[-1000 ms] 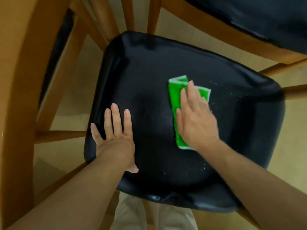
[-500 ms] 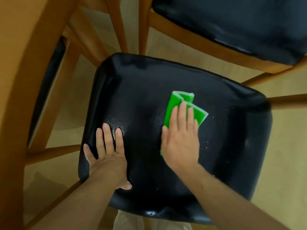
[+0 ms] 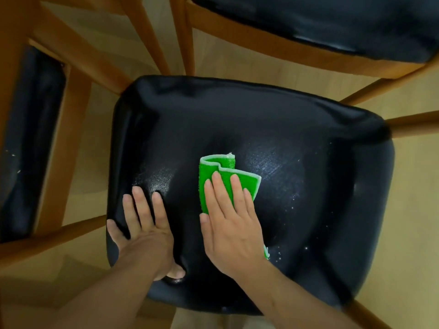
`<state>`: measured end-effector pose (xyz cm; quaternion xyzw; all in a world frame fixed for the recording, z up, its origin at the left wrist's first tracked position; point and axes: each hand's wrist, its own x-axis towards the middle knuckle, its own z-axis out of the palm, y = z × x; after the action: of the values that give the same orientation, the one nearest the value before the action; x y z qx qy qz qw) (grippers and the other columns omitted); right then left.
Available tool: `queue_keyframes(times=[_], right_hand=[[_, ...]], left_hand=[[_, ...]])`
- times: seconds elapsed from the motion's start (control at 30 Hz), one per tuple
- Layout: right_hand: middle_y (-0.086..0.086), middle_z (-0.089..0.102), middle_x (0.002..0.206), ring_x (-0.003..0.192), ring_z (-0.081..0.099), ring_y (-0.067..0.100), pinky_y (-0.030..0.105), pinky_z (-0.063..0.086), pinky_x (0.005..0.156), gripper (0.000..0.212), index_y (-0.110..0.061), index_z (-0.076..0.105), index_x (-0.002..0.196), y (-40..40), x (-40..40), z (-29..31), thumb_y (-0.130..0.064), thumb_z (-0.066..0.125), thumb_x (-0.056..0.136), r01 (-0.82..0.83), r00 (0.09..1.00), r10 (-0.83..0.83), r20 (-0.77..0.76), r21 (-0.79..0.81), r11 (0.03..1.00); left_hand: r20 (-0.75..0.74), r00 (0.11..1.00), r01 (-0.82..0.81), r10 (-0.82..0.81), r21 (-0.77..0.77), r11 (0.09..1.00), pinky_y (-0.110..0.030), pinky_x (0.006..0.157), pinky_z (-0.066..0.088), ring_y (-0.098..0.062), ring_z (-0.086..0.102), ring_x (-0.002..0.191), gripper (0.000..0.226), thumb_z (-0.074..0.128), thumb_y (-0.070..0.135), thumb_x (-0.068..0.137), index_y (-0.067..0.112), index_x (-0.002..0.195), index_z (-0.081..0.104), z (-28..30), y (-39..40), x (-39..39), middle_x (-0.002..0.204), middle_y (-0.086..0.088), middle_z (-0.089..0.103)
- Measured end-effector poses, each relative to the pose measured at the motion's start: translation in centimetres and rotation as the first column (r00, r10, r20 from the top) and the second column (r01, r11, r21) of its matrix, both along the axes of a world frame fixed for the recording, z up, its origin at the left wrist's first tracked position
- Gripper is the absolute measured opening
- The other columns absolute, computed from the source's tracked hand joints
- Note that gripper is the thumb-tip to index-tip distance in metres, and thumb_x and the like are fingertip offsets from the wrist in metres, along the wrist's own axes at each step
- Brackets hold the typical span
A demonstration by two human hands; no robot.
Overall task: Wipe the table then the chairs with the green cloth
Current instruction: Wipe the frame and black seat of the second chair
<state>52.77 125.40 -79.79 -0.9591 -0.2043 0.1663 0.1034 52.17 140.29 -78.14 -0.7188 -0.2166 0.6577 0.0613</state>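
Note:
A chair with a black padded seat (image 3: 297,129) and wooden legs fills the middle of the view. A folded green cloth (image 3: 215,170) with a pale edge lies on the seat's middle. My right hand (image 3: 231,222) presses flat on the cloth, fingers together, covering its near half. My left hand (image 3: 145,224) rests flat on the seat's left part, fingers spread, with nothing in it. Small white specks dot the seat to the right of the cloth.
A second chair (image 3: 332,27) with a black seat stands beyond, at the top right. A third black seat (image 3: 26,138) in a wooden frame shows at the left edge. Wooden rails and legs (image 3: 71,231) cross over the light wood floor (image 3: 237,65).
My right hand has slid the cloth toward me and leftward across the seat. The left hand has stayed on the seat's left part. The view has shifted so the seat sits lower in frame.

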Motion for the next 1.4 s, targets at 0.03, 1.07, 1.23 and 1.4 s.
queue_keyframes(times=[0.03,1.07,1.23,1.4], right_hand=[[0.004,0.028,0.158,0.146,0.02,0.032,0.048,0.025,0.116,0.056,-0.012,0.032,0.15,0.0,0.3,0.3,-0.036,0.031,0.099,0.017,1.0,-0.017,-0.008,0.018,1.0],[0.02,0.036,0.15,0.14,0.033,0.037,0.044,0.03,0.115,0.052,0.003,0.039,0.142,-6.7,8.2,-0.8,-0.017,0.038,0.095,0.021,0.986,-0.006,0.164,-0.092,0.996],[0.017,0.017,0.159,0.147,0.014,0.03,0.04,0.015,0.12,0.053,0.0,0.02,0.15,-12.3,12.8,-1.0,-0.018,0.029,0.102,0.338,0.939,-0.319,0.128,-0.163,0.927],[0.016,0.024,0.157,0.146,0.017,0.031,0.037,0.011,0.121,0.048,-0.001,0.025,0.148,-13.8,14.2,-1.2,-0.018,0.026,0.104,0.588,0.804,-0.574,0.155,-0.062,0.806]], left_hand=[[0.004,1.0,0.007,-0.007,0.002,1.0,-0.067,0.104,-0.011,-0.046,-0.064,0.093,0.169,0.083,0.067,0.041,0.002,0.091,-0.065,-0.2,0.1,0.0,0.109,-0.029,-0.066],[-0.041,0.999,0.003,-0.002,0.017,1.0,-0.068,0.106,-0.006,-0.047,-0.064,0.088,0.172,0.083,0.07,0.036,0.002,0.088,-0.066,-0.4,0.0,0.2,0.106,-0.031,-0.066],[-0.045,0.999,-0.008,0.009,0.006,1.0,-0.067,0.105,-0.007,-0.047,-0.062,0.092,0.172,0.083,0.07,0.038,0.002,0.088,-0.066,0.0,-0.2,0.3,0.104,-0.03,-0.067],[-0.032,0.999,-0.02,0.02,-0.008,1.0,-0.068,0.105,-0.007,-0.047,-0.061,0.094,0.171,0.083,0.07,0.039,0.002,0.089,-0.066,0.2,-0.2,0.4,0.104,-0.03,-0.067]])
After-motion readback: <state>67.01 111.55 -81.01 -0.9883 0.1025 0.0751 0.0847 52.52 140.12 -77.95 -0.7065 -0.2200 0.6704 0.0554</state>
